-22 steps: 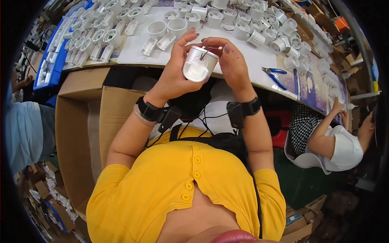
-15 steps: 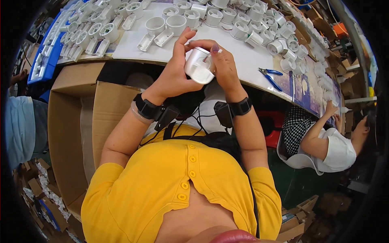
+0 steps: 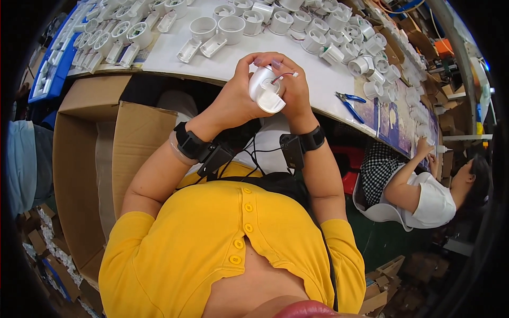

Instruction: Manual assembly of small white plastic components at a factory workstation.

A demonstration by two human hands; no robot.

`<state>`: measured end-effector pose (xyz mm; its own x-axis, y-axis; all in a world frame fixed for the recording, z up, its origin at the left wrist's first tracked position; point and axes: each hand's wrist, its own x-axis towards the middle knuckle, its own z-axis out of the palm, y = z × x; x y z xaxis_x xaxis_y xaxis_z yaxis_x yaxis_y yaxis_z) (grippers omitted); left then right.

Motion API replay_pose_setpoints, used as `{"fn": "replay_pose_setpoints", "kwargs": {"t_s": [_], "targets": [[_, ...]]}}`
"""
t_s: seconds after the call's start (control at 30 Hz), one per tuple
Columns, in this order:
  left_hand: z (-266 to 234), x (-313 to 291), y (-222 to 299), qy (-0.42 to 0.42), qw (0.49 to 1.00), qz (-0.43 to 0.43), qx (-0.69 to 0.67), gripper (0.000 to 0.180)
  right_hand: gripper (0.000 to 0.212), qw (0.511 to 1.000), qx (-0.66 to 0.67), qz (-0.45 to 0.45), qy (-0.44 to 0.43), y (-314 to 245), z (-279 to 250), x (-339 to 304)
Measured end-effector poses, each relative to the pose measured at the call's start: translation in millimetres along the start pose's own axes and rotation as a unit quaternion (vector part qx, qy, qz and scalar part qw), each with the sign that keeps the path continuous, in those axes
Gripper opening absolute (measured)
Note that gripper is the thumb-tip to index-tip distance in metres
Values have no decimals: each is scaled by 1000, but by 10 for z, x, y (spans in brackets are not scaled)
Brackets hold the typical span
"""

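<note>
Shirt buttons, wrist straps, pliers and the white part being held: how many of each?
Yellow shirt buttons: 5
Black wrist straps: 2
Blue-handled pliers: 1
White part in left hand and right hand: 1
Total: 9

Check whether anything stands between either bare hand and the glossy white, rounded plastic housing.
Nothing visible does: the bare left hand and bare right hand directly cup the glossy white, rounded plastic housing. Its thin reddish wires extend toward the right hand.

housing (image 3: 271,102): white | pliers (image 3: 351,110): blue-handled | shirt (image 3: 207,222): yellow | carton (image 3: 139,130): brown | checked garment (image 3: 377,168): black-white
</note>
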<state>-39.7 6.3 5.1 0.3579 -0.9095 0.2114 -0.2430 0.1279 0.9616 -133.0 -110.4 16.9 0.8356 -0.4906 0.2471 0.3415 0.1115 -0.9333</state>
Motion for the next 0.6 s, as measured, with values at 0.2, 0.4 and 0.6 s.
{"fn": "replay_pose_setpoints", "kwargs": {"t_s": [0.2,0.4,0.6], "targets": [[-24,7,-24,-20,999,5,-28,96,22,1000,-4,-20,-1,33,-7,2],[-50,2,-45,-35,998,15,-50,99,21,999,-16,-37,-18,46,-27,10],[-61,7,-57,-46,997,16,-56,101,21,998,-11,-49,-22,80,-39,16]]}}
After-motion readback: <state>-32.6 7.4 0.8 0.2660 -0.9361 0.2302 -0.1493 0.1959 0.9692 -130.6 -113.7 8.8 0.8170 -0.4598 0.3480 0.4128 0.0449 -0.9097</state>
